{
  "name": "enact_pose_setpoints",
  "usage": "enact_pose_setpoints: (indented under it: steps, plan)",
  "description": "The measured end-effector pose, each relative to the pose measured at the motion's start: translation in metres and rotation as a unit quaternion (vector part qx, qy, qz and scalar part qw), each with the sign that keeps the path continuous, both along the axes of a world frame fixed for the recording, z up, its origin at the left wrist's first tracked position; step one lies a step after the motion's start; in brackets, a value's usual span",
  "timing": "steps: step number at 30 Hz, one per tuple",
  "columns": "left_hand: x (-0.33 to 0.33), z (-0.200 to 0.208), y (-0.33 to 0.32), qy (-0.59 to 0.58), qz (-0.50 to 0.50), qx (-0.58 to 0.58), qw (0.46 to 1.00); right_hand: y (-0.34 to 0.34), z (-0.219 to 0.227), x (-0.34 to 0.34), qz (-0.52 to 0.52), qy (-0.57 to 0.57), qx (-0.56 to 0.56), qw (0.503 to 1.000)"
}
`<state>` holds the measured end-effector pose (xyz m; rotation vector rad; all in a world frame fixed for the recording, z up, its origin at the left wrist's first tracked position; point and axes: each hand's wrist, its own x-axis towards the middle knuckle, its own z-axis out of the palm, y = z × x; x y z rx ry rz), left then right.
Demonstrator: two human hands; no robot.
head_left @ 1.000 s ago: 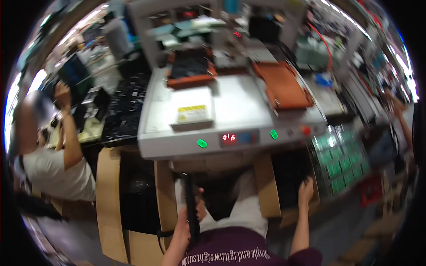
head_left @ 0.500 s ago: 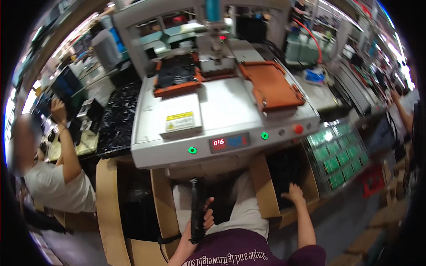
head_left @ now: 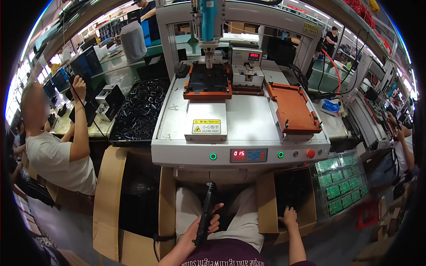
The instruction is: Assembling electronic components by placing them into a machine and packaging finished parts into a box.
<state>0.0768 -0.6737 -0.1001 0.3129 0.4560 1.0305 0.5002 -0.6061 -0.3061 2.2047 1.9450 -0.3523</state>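
My left hand (head_left: 212, 224) is closed around a long black plastic part (head_left: 206, 215), seen nearly edge-on and tilted above my lap. At the near end of the right cardboard box (head_left: 267, 201), my right hand (head_left: 289, 217) is reaching in with its thumb and fingers apart; nothing shows between them. Dark parts (head_left: 290, 188) fill that box, their shapes hard to make out. In front of me stands a white bench machine (head_left: 177, 153). Its screwdriving head (head_left: 208, 60) is down over a black panel (head_left: 207, 79) seated in the left orange fixture (head_left: 206, 95).
The right orange fixture (head_left: 295, 108) holds no part. Green circuit boards (head_left: 339, 190) lie in a clear tray at right. Another cardboard box (head_left: 105, 199) stands at left, below a tray of small black pieces (head_left: 142, 108). A co-worker (head_left: 60, 146) sits at far left.
The view has swung, so the machine appears further right and less tilted. My left hand still grips the black part, now leaning more. My right hand stays at the right box.
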Motion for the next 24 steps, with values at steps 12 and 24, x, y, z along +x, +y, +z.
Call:
enact_pose_setpoints:
  steps: [12,24]
  plan:
    - [0.006,-0.048,0.013,-0.330,-0.044,-0.036,0.942,0.005,0.004,0.000,-0.002,0.028,0.028,0.999]
    - [0.007,-0.042,0.018,-0.272,-0.033,-0.117,0.955,0.022,0.093,-0.021,-0.070,0.033,0.052,0.996]
